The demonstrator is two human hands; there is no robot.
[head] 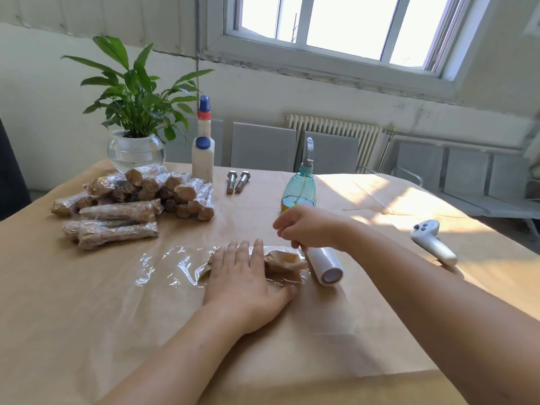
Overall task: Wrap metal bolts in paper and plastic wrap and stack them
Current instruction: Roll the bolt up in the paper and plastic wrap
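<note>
On the near middle of the paper-covered table (87, 331), the left hand (245, 283) lies flat, fingers straight, pressing a paper-wrapped bolt (282, 266) onto a spread sheet of plastic wrap (172, 266). Just right of it, the right hand (309, 229) has its fingers curled over the far end of the plastic wrap roll (325, 266). To the far left sits the stack of wrapped bolts (131, 200), with two bare bolts (237, 181) beyond the hands. Farther back stand a white glue bottle (203, 154), a teal spray bottle (299, 188) and a potted plant (136, 112); a white controller (432, 241) lies at the right.
</note>
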